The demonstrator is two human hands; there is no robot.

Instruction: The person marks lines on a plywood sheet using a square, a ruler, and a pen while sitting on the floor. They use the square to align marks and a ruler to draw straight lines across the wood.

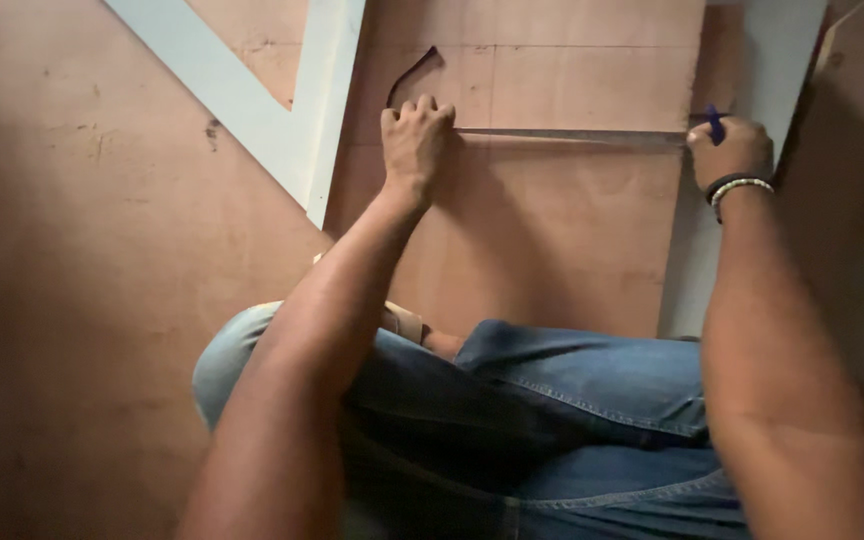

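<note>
My left hand (pixel 415 140) presses down on the left end of a long metal straightedge (pixel 572 134) that lies across a reddish-brown plywood sheet (pixel 552 240). My right hand (pixel 732 152) grips a blue pen (pixel 715 122) at the straightedge's right end, by the sheet's right edge. A black-and-white beaded bracelet (pixel 738 186) circles my right wrist. A dark curved mark (pixel 408 72) shows on the plywood just above my left hand. Thin pencil lines cross the sheet above the straightedge.
My knees in blue jeans (pixel 552 400) fill the lower middle. Pale painted strips (pixel 282 110) run in a V at the upper left, and another pale strip (pixel 772 60) lies at the upper right. More plywood (pixel 72 300) covers the left side.
</note>
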